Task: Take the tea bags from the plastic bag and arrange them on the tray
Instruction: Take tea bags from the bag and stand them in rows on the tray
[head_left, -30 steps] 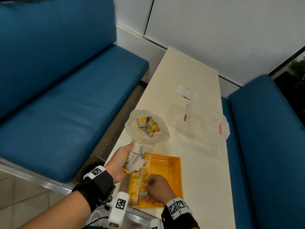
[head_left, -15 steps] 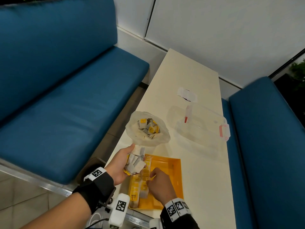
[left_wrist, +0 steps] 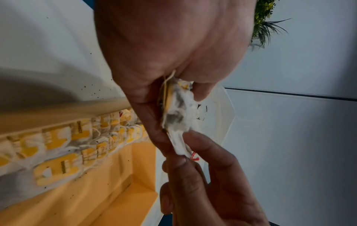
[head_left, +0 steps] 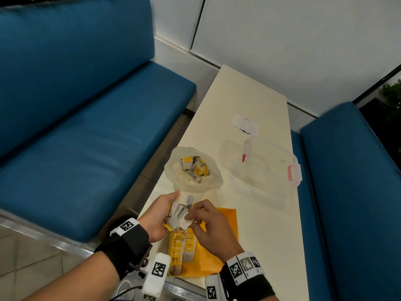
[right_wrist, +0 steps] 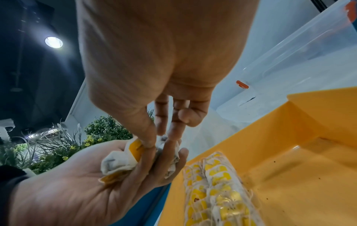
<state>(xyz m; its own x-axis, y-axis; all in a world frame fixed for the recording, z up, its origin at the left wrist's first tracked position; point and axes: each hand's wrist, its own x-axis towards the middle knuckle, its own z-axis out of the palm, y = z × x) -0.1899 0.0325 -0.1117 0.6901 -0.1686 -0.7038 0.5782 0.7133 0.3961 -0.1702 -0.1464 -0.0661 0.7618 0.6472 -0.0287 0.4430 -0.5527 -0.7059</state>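
The left hand [head_left: 158, 218] cups a clump of soft, light paper tea bags [head_left: 176, 216]; the right hand [head_left: 211, 224] fingers [left_wrist: 195, 137] pinch one flimsy corner above the orange plastic tray [head_left: 225, 216]

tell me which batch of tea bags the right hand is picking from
The handful of tea bags cupped in the left hand; the right hand pinches one there, not those in the plastic bag or tray.

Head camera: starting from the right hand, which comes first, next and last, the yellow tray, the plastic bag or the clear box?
From the right hand:
1. Yellow tray, directly beneath the hand.
2. Plastic bag, just beyond the fingers, toward the table's left edge.
3. Clear box, farther off, on the table's right side.
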